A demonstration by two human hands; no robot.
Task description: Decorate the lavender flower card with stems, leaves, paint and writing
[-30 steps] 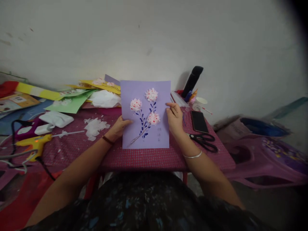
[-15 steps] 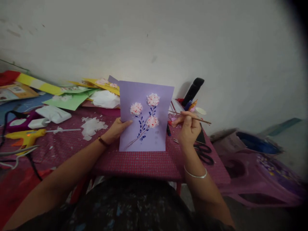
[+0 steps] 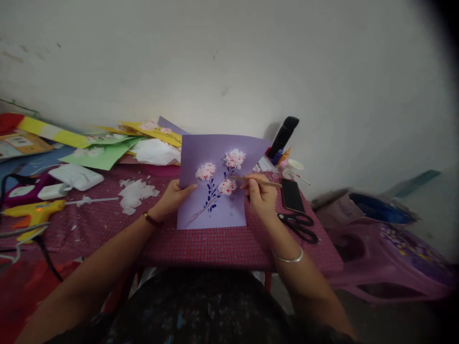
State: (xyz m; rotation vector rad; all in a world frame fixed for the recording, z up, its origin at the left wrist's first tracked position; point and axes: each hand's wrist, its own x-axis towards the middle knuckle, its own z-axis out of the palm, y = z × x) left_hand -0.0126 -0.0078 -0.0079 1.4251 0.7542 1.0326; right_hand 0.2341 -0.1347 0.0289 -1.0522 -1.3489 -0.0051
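My left hand grips the left edge of a purple sheet of card, thumb on the front, fingers hidden behind. Three raised white flowers dotted with red sit on the card, among them an upper right flower and a lower flower. Brown stems and dark blue leaves are painted below them. Pinched in my right hand is a thin brown paintbrush. Its tip lies over the card between the right-hand flowers; whether it touches the paper I cannot tell.
Black-handled scissors and a dark phone lie right of my right hand. On the left are a yellow glue gun, white paper scraps and green card. A pink plastic stool stands beyond the table's right side.
My right hand has moved left, bringing the paintbrush from beside the card to over its flowers. The card's top has tilted back, and the phone now shows fully.
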